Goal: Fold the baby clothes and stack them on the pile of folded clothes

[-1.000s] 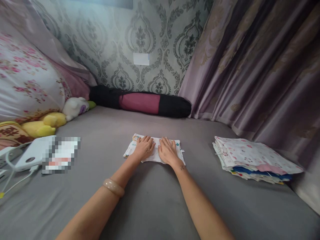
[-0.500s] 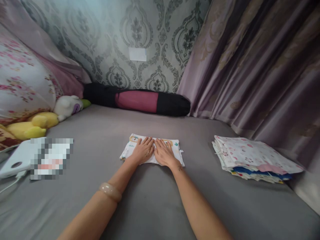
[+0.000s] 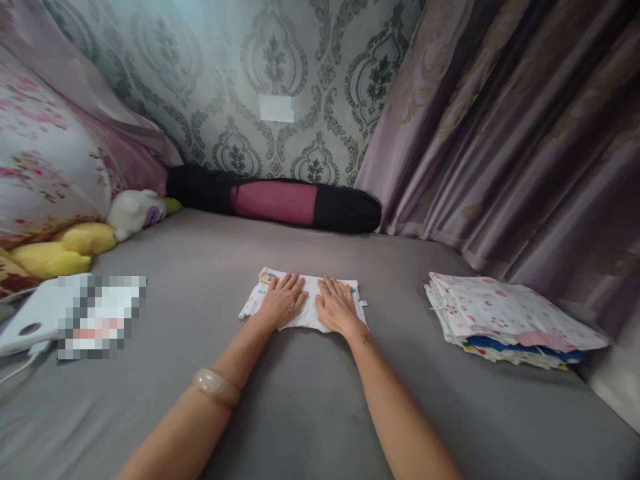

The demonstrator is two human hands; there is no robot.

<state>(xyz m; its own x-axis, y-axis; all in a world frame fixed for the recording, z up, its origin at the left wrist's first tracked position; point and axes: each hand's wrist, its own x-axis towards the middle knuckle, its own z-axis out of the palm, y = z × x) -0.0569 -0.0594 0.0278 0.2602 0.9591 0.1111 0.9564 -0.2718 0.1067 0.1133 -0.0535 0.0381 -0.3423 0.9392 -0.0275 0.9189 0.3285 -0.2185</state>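
A small folded white printed cloth [image 3: 313, 300] lies on the grey bed sheet [image 3: 300, 400] in the middle of the view. My left hand [image 3: 284, 302] lies flat on its left half, fingers stretched out and open. My right hand [image 3: 338, 307] lies flat on its right half, fingers spread and open. A narrow strip of cloth shows between the two hands. I wear a pale bangle [image 3: 216, 387] on my left forearm.
A stack of folded printed cloths [image 3: 505, 319] sits at the right, beside mauve curtains [image 3: 500, 147]. A black and maroon bolster [image 3: 275, 200] lies against the patterned wall. Floral pillows [image 3: 45, 173], yellow and white soft toys [image 3: 90, 237] and a white device [image 3: 35, 317] are at the left.
My hands were touching side by side half a second ago; they have slid apart a little across the cloth. The view has barely shifted.
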